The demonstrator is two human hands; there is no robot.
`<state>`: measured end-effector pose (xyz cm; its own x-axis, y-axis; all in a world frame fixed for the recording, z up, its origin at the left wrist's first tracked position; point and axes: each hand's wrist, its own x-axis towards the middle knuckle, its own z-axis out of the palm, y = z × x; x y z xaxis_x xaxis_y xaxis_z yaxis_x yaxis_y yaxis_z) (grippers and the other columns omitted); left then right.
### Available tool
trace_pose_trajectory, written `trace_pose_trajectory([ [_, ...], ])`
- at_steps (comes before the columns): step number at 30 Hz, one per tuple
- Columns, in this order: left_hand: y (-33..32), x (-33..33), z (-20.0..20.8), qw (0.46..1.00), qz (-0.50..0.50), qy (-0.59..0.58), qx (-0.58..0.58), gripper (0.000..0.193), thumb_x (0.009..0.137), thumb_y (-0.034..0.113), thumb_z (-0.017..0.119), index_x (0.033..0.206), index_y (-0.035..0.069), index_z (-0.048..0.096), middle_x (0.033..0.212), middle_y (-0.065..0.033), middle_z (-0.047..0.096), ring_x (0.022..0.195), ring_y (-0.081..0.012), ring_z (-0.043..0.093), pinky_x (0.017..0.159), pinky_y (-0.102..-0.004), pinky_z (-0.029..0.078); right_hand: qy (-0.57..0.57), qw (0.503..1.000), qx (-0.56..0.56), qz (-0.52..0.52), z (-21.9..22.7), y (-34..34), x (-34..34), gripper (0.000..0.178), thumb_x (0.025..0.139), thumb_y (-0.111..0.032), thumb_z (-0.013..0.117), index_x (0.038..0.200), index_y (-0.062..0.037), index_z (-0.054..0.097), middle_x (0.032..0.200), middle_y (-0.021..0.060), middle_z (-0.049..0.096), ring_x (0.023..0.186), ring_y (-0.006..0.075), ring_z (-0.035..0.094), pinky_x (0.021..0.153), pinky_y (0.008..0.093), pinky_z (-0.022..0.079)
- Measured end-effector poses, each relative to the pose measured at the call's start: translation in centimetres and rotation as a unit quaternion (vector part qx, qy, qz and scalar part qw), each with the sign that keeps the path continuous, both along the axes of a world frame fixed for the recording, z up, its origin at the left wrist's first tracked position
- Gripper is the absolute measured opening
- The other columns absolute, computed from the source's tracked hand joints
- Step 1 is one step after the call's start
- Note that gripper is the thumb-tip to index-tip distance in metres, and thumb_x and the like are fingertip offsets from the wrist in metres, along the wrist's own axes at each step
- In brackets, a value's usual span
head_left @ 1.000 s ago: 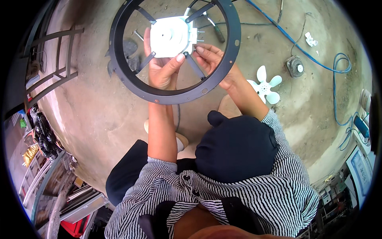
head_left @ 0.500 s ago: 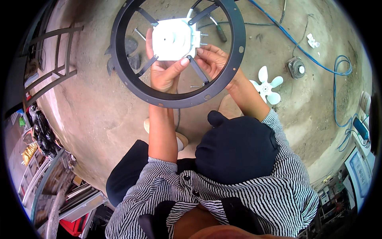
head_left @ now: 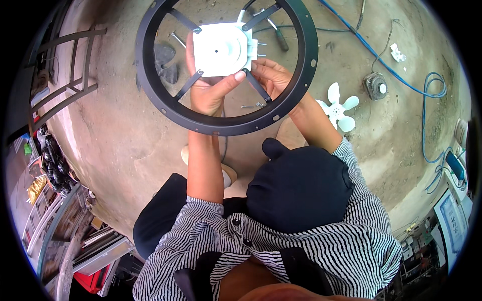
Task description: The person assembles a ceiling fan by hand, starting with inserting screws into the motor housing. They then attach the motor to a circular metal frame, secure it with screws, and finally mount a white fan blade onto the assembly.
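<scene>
A white fan motor (head_left: 216,49) sits in the middle of a black round fan frame (head_left: 216,127), joined to it by several dark struts. My left hand (head_left: 210,96) grips the motor from behind and below, its thumb pressed against the lower edge. At the motor's lower right corner, the fingers of my right hand (head_left: 273,75) are drawn together, partly behind a strut and the ring. Thin metal pins stick out of the motor's right side just above those fingertips. A dark cable leaves at its top. The motor's back is hidden.
On the floor lie a white fan blade (head_left: 337,109), a dirty old motor (head_left: 374,86), a screwdriver (head_left: 281,40), a dark fan blade (head_left: 165,65), small screws (head_left: 247,106), a white plastic piece (head_left: 397,53) and blue cable (head_left: 381,70). A metal rack (head_left: 63,95) stands at left.
The frame and motor have tilted a little and shifted slightly right, with the ring looking wider. Both hands keep their places on the motor.
</scene>
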<state>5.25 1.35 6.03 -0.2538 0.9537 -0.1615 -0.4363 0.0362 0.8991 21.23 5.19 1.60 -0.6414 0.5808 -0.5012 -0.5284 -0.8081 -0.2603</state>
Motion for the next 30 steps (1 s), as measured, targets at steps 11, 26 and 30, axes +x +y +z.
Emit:
trace_pose_trajectory([
  [11, -0.1, -0.3, -1.6, 0.999, -0.03, -0.015, -0.029, 0.091, 0.074, -0.007, 0.08, 0.151, 0.004, 0.032, 0.133, -0.0121, 0.057, 0.12, -0.0241, 0.059, 0.105, -0.0403, 0.047, -0.048, 0.998, 0.026, 0.035, 2.4, 0.3, 2.0, 0.039, 0.089, -0.019, 0.079, 0.122, -0.0018, 0.066, 0.11, 0.0048, 0.071, 0.102, 0.0145, 0.067, 0.089, 0.0283, 0.053],
  [26, -0.4, 0.9, -2.1, 0.982, -0.062, -0.16, -0.073, 0.055, 0.082, -0.007, 0.075, 0.132, 0.003, 0.056, 0.124, -0.0065, 0.064, 0.117, -0.0193, 0.06, 0.105, -0.0375, 0.044, -0.149, 0.964, 0.218, 0.033, 1.0, 0.1, 2.9, 0.071, 0.08, -0.011, 0.083, 0.141, -0.0009, 0.049, 0.115, 0.0112, 0.068, 0.107, 0.0173, 0.064, 0.09, 0.0308, 0.051],
  [30, -0.6, 0.9, -2.2, 0.98, -0.072, -0.163, -0.088, 0.055, 0.082, -0.005, 0.075, 0.133, 0.004, 0.056, 0.123, -0.0063, 0.064, 0.117, -0.0195, 0.06, 0.105, -0.037, 0.044, -0.152, 0.961, 0.228, 0.032, 1.7, 0.2, 3.2, 0.072, 0.079, -0.012, 0.085, 0.139, -0.0004, 0.049, 0.113, 0.0118, 0.069, 0.107, 0.0181, 0.064, 0.088, 0.0315, 0.052],
])
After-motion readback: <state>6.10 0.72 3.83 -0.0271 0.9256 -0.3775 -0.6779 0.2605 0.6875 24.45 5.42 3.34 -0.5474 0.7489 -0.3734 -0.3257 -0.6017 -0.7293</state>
